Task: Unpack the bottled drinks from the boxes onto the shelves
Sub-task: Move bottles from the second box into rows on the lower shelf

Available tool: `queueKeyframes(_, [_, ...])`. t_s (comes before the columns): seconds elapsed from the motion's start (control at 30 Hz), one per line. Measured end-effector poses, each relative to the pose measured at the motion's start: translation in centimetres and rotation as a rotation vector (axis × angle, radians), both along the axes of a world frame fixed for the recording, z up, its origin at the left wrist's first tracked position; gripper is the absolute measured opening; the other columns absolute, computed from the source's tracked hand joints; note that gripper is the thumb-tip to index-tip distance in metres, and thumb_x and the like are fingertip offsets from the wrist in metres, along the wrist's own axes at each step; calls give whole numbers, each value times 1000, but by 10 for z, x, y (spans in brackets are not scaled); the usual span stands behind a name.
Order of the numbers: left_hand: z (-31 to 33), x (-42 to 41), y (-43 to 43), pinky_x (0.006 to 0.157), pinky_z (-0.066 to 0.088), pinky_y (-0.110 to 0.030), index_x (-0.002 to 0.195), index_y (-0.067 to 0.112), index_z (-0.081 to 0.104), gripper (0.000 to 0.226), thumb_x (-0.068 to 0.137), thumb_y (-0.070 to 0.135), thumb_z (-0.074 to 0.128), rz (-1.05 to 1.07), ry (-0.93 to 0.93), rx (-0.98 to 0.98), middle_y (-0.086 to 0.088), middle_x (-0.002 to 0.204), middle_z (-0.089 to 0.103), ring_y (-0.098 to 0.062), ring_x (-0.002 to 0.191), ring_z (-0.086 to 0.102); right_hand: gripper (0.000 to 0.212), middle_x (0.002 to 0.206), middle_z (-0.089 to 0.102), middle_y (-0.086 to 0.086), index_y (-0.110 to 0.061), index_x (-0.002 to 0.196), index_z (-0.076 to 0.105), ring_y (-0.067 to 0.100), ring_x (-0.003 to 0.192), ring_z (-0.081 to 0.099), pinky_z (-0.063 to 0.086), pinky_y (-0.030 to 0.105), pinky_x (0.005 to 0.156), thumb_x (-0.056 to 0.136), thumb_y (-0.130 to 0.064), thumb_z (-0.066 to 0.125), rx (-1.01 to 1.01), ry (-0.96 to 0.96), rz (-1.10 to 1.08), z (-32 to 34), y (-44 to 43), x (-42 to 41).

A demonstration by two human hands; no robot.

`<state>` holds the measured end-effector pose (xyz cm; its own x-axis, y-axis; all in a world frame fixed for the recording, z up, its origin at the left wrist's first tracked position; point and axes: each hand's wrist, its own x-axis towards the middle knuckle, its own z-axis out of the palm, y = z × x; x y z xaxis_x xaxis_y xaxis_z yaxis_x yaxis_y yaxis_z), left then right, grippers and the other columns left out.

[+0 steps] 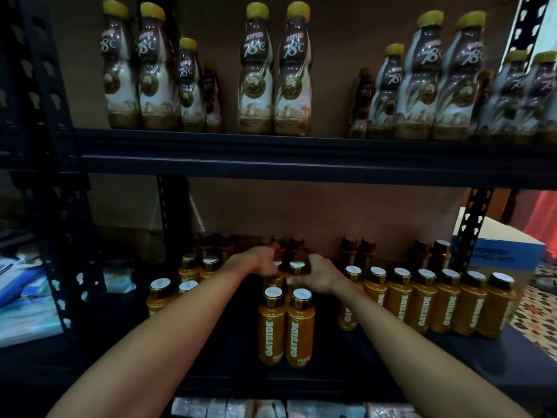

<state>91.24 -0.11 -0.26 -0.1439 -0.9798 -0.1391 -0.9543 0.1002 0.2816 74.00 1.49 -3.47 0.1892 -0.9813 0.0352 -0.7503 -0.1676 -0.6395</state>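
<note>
Orange Oatside bottles with white caps stand on the dark lower shelf (pixel 229 351). Both my arms reach into its middle column. My left hand (pixel 258 260), blurred, curls round the top of an orange bottle (pixel 275 277) in the second row. My right hand (pixel 319 274) grips the neighbouring orange bottle (pixel 297 268) near its neck. In front of them stand two more orange bottles (pixel 271 327), side by side. A row of the same bottles (pixel 422 300) runs to the right, and a small group (pixel 161 294) sits to the left. Dark brown bottles (pixel 364 251) line the back.
The upper shelf (pixel 271 158) carries tall Kopiko bottles (pixel 259 70) with yellow caps. Black perforated posts (pixel 476 224) frame the bay. A blue and white box (pixel 506 251) stands beyond the right post, with patterned floor beside it. Blue-white packs (pixel 24 297) lie at left.
</note>
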Motion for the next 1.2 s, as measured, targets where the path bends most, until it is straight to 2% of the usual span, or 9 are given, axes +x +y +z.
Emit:
queueKeyframes(0.1, [17, -14, 8, 110, 38, -38, 159, 19, 11, 72, 99, 21, 52, 17, 46, -70, -16, 152, 41, -31, 139, 41, 24, 89, 67, -4, -27, 85, 58, 15, 88, 66, 54, 33, 82, 86, -40, 78, -46, -39, -18, 14, 3, -12])
queueKeyframes(0.3, [29, -73, 27, 94, 43, -32, 137, 13, 51, 40, 99, 27, 51, -82, 93, -173, -11, 134, 57, -29, 122, 55, 18, 83, 75, 1, -17, 93, 67, 14, 67, 73, 60, 36, 79, 92, -34, 72, -105, -35, -145, 36, 10, -66])
queueKeyframes(0.47, [15, -126, 26, 93, 51, -37, 122, 17, 60, 34, 91, 31, 61, -157, 97, -146, -10, 125, 64, -27, 113, 61, 16, 99, 72, 5, -25, 93, 67, 22, 77, 73, 60, 38, 81, 87, -38, 72, -123, 10, -210, 29, 13, -120])
queueKeyframes(0.63, [-2, -157, 23, 103, 48, -40, 139, 21, 52, 59, 86, 34, 73, -190, 67, -45, -6, 138, 56, -26, 124, 56, 43, 131, 64, 7, -28, 130, 61, 27, 106, 69, 55, 41, 96, 89, -26, 71, -87, 153, -154, 13, 22, -144])
queueKeyframes(0.77, [-10, -168, 18, 102, 49, -39, 132, 19, 56, 52, 85, 26, 77, -159, 63, -81, -7, 132, 60, -25, 121, 58, 46, 133, 62, 12, -27, 135, 60, 24, 93, 73, 60, 40, 88, 93, -10, 64, -113, 151, -121, -1, 22, -149])
queueKeyframes(0.9, [-10, -169, 14, 102, 49, -40, 132, 21, 57, 57, 81, 26, 81, -134, 47, -90, -6, 135, 57, -24, 123, 56, 46, 139, 53, 15, -27, 139, 57, 26, 93, 73, 60, 38, 89, 96, -11, 64, -132, 99, -99, -8, 18, -156])
queueKeyframes(1.03, [-7, -169, 18, 101, 49, -38, 134, 22, 57, 63, 78, 30, 83, -162, -10, -103, -6, 139, 51, -25, 124, 54, 47, 135, 60, 9, -25, 142, 54, 18, 80, 69, 59, 28, 77, 98, -14, 64, -152, 55, -53, -16, 30, -165])
queueKeyframes(1.13, [-6, -171, 27, 100, 48, -39, 132, 24, 57, 61, 78, 32, 83, -197, -32, -93, -7, 140, 50, -26, 125, 53, 47, 116, 65, 4, -29, 142, 53, 11, 62, 66, 52, 19, 52, 98, -16, 65, -152, -4, -50, -23, 41, -172])
queueKeyframes(1.2, [-6, -171, 33, 98, 47, -38, 128, 27, 57, 59, 76, 34, 84, -207, -25, -97, -6, 139, 49, -25, 123, 53, 47, 113, 64, 3, -32, 140, 51, 15, 62, 70, 56, 23, 52, 97, -22, 67, -151, -19, -76, -25, 48, -177])
